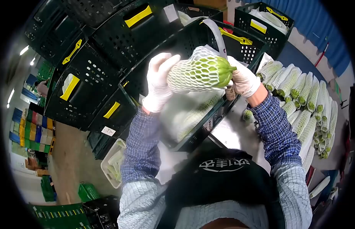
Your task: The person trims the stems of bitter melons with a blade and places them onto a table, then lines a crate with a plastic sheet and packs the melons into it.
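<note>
A thick green vegetable (208, 72) in a white foam net is held up in front of me, its stem end pointing right. My left hand (159, 78), in a white glove, is closed around the netted end on the left. My gloved right hand (243, 78) is closed beside the stem end, against a pale curling strip of tape (217, 34) that rises above it. Just below those fingers shows a brown, core-like piece (230, 92), partly hidden. Beneath both hands is a dark green crate (185, 144) with netted vegetables and a white liner inside.
Many netted green vegetables (299, 86) lie in rows on the table to the right. Stacked dark crates (97, 76) with yellow handles stand at left. Another crate (257, 26) sits at the upper right. A cream tub (107, 168) with netted vegetables is low on the left.
</note>
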`<state>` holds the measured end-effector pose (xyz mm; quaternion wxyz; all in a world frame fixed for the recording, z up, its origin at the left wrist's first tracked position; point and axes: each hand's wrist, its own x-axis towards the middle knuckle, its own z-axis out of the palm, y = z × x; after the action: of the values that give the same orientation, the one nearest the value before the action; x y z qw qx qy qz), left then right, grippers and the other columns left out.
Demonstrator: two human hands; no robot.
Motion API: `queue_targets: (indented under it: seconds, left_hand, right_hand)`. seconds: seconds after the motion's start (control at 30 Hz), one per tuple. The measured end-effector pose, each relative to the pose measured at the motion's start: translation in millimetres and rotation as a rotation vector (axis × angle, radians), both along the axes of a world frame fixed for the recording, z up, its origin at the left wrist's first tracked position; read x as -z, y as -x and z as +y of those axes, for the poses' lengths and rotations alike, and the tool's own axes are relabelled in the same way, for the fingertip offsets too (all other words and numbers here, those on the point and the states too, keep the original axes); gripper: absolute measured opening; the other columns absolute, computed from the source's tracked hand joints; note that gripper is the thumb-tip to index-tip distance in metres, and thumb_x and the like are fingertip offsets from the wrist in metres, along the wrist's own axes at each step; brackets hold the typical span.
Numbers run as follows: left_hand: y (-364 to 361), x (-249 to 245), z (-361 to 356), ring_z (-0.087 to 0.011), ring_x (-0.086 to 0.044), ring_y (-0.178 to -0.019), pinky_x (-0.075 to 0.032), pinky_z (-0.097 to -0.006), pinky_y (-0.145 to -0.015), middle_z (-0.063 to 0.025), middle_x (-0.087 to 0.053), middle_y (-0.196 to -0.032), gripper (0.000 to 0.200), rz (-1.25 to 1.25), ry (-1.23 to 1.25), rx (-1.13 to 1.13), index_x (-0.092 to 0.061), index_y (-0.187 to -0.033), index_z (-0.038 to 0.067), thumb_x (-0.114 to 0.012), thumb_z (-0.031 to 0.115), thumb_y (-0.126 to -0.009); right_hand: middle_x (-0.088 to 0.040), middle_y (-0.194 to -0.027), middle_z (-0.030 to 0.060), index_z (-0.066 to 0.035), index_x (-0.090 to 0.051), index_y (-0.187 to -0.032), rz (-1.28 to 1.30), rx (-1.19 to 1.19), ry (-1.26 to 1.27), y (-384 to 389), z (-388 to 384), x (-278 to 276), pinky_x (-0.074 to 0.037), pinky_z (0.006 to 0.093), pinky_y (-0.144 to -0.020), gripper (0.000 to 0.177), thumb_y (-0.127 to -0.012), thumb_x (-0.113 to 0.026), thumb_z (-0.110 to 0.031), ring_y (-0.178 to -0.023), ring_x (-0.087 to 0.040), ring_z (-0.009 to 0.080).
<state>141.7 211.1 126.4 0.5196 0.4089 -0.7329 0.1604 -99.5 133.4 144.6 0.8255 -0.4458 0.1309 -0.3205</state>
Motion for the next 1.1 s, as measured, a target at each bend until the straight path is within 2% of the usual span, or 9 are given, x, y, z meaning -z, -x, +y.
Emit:
queue_targets:
  seconds: [0.17,0.3,0.33,0.4,0.57,0.83,0.97,1.03,1.1]
  left_hand:
    - [-6.5,1.5,-3.4,-0.0232,-0.057,-0.113,-0.051,-0.0324,-0.095,-0.0125,-0.05,-0.126,0.076,-0.109,0.15,-0.19,-0.056,-0.128,0.009,-0.09,0.001,-0.06]
    - [-11.3,9.2,-10.0,-0.0209,-0.058,-0.113,-0.053,-0.03,-0.095,-0.0113,-0.045,-0.131,0.07,-0.016,0.224,-0.182,-0.06,-0.126,0.009,-0.086,-0.005,-0.063]
    - [-10.1,3.1,-8.7,-0.0239,-0.058,-0.114,-0.051,-0.0336,-0.097,-0.0106,-0.049,-0.131,0.061,-0.052,0.243,-0.189,-0.062,-0.123,0.009,-0.085,0.0,-0.068]
    - [-3.0,-11.4,-1.1,-0.0265,-0.058,-0.114,-0.041,-0.0455,-0.106,-0.0089,-0.059,-0.122,0.058,-0.196,0.305,-0.256,-0.065,-0.12,0.014,-0.086,0.009,-0.066]
    - [2.8,-32.6,-0.5,-0.0234,-0.056,-0.117,-0.027,-0.0503,-0.115,-0.0008,-0.063,-0.118,0.048,-0.444,0.342,-0.231,-0.071,-0.11,0.025,-0.084,0.015,-0.065]
    - [15.8,-34.7,-16.5,-0.032,-0.041,-0.136,-0.019,-0.0513,-0.119,-0.0132,-0.044,-0.146,0.071,-0.165,0.262,-0.475,-0.048,-0.143,0.015,-0.079,0.019,-0.079]
    - [-5.2,-13.4,-11.7,-0.0286,-0.053,-0.13,-0.045,-0.0403,-0.11,-0.0192,-0.045,-0.147,0.069,1.214,-0.806,0.795,-0.033,-0.15,-0.001,-0.062,0.036,-0.099]
    - [12.9,-24.8,4.1,-0.0316,-0.056,-0.127,-0.052,-0.0439,-0.104,-0.0209,-0.053,-0.141,0.066,1.297,-0.982,1.323,-0.036,-0.148,-0.001,-0.062,0.035,-0.099]
    - [20.1,-18.7,6.1,-0.0326,-0.058,-0.125,-0.054,-0.047,-0.102,-0.0214,-0.055,-0.138,0.067,1.281,-0.932,1.271,-0.036,-0.148,0.001,-0.068,0.027,-0.095]
  right_hand:
    - [-0.056,-0.064,-0.0029,-0.002,-0.065,-0.093,0.154,0.142,0.348,27.3,16.6,-29.9,-0.031,0.0165,-0.039,0.017,-0.094,-0.066,-0.019,-0.045,-0.042,0.0006]
    - [-0.062,-0.068,0.0012,-0.001,-0.068,-0.101,-0.312,0.078,0.402,55.6,-14.0,-19.4,-0.033,0.0164,-0.041,0.034,-0.092,-0.068,-0.033,-0.045,-0.045,0.0016]
    - [-0.067,-0.075,0.0026,-0.001,-0.068,-0.105,-0.063,0.37,0.212,56.3,-12.3,-17.7,-0.035,0.0161,-0.044,0.04,-0.096,-0.062,-0.04,-0.048,-0.046,0.0013]
    - [-0.07,-0.083,0.0023,-0.002,-0.069,-0.105,0.099,0.189,0.258,45.5,-15.1,-16.9,-0.036,0.0153,-0.047,0.041,-0.098,-0.06,-0.041,-0.054,-0.048,0.0006]
    - [-0.07,-0.117,0.0115,0.003,-0.056,-0.133,0.171,-0.121,-0.009,15.7,1.6,15.5,-0.056,0.0266,-0.089,0.054,-0.09,-0.074,-0.024,-0.102,-0.068,0.0145]
    - [-0.056,-0.137,0.0103,-0.002,-0.036,-0.149,-0.041,-0.002,0.198,-9.4,39.9,-23.9,-0.046,0.0317,-0.105,0.077,-0.086,-0.077,-0.019,-0.123,-0.056,0.017]
    - [-0.048,-0.146,0.0156,-0.005,-0.027,-0.156,0.02,0.153,0.465,-19.2,34.2,-21.6,-0.046,0.0351,-0.106,0.091,-0.082,-0.08,-0.016,-0.129,-0.053,0.0206]
    - [-0.042,-0.152,0.0191,-0.004,-0.023,-0.157,0.145,0.374,0.819,-30.5,24.7,-12.3,-0.043,0.0377,-0.11,0.097,-0.08,-0.081,-0.019,-0.135,-0.048,0.0253]
    - [-0.027,-0.161,0.0186,-0.004,-0.022,-0.157,0.277,0.362,0.998,-34.5,33.5,-20.3,-0.03,0.0373,-0.118,0.096,-0.08,-0.079,-0.008,-0.145,-0.033,0.0248]
